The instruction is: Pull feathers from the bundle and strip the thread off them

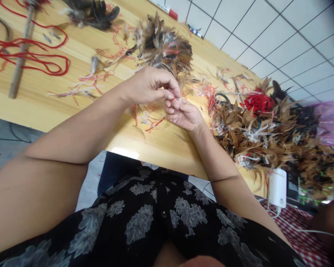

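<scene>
My left hand is closed in a pinch over a wooden table, its fingertips on a thin red thread. My right hand lies just beneath, fingers curled round the same thread. The two hands touch at the fingertips. A bunch of brown and black feathers lies right behind them on the table. Scraps of red thread are scattered under the hands.
A big heap of brown feathers with a red thread ball fills the right end. Red cord and a stick lie at the far left. A dark feather bundle, a marker, a white charger.
</scene>
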`<control>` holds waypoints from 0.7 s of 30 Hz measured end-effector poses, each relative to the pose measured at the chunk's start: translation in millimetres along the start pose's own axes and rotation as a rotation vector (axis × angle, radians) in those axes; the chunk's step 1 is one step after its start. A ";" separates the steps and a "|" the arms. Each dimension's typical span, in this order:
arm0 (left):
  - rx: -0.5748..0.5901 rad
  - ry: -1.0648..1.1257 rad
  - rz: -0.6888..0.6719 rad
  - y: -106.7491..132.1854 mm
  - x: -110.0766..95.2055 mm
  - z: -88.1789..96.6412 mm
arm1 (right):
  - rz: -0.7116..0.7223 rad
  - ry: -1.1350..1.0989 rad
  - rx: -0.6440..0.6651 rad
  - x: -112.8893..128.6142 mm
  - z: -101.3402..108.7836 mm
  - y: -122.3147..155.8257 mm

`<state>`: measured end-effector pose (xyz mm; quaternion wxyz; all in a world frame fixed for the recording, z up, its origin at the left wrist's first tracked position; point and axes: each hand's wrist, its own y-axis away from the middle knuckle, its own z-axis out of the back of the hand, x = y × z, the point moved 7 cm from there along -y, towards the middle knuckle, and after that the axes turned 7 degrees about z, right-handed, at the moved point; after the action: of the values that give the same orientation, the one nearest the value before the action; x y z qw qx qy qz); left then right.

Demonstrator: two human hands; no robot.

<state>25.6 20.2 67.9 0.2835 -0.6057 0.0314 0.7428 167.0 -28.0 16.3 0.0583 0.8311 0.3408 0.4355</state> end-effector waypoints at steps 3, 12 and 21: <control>0.003 0.066 0.045 0.8 0.0 -2.1 | 0.007 -0.011 0.006 -0.8 1.0 -1.9; 0.016 0.284 0.096 -0.5 10.2 -17.8 | -0.005 -0.025 -0.045 -2.6 0.3 -4.4; -0.027 0.251 0.018 -7.1 32.7 -17.6 | 0.064 0.006 -0.156 -1.1 3.6 -9.5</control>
<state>40.9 31.9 35.3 0.2625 -0.6974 0.0621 0.6640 164.5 -20.7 9.6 0.1080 0.8331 0.2792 0.4651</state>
